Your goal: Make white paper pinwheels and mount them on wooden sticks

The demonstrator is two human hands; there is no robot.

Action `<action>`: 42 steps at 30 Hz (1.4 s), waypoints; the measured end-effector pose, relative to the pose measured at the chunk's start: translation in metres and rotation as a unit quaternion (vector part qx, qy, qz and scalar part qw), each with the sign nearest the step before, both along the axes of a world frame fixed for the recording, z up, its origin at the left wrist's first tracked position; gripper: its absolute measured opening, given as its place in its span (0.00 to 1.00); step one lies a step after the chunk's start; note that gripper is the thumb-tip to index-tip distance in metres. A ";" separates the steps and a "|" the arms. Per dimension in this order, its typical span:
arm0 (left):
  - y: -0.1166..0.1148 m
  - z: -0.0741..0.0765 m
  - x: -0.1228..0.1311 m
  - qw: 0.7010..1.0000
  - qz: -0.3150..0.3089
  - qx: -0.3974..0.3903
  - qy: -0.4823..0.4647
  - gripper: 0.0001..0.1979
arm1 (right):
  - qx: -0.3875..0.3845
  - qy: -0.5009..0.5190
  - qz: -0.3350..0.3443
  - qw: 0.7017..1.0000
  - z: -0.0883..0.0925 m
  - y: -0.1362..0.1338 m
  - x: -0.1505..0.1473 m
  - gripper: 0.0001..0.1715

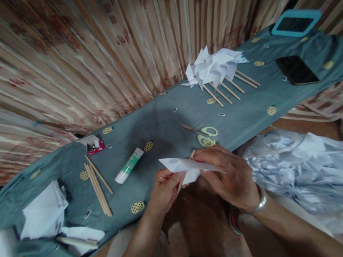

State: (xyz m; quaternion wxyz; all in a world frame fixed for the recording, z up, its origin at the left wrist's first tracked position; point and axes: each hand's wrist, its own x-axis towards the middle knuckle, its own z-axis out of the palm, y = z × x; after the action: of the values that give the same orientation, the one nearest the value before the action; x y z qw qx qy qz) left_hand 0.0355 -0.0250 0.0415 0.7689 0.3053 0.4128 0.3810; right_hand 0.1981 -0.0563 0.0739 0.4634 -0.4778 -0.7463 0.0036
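Several seemingly finished pinwheels are lying beyond my right hand, loose sticks and paper sheets left of my left hand, both pinching an apparently part-made pinwheel.

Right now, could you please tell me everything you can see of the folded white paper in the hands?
The folded white paper looks thin and plain, with a pointed tip at its left and a flap hanging below. It is held up between the left hand, which pinches it, and the right hand, which hides part of it. A wooden stick shows above and below it.
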 end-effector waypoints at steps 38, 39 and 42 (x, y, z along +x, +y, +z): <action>-0.017 -0.005 0.006 0.999 0.051 -0.018 -0.001 0.17 | -0.372 0.411 0.106 0.825 -0.022 0.020 0.005 0.14; -0.020 -0.007 0.005 0.998 0.055 -0.019 -0.004 0.16 | -0.389 0.418 0.109 0.814 -0.026 0.021 0.003 0.15; -0.030 -0.012 -0.001 0.997 0.065 -0.036 -0.011 0.15 | -0.439 0.432 0.125 0.778 -0.033 0.023 -0.003 0.18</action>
State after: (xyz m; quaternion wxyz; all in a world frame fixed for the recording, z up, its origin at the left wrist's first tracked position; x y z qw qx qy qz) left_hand 0.0341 -0.0551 0.0292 0.7576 0.2458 0.4369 0.4179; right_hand 0.1956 -0.0334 0.0407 0.4728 -0.4803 -0.4390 0.5942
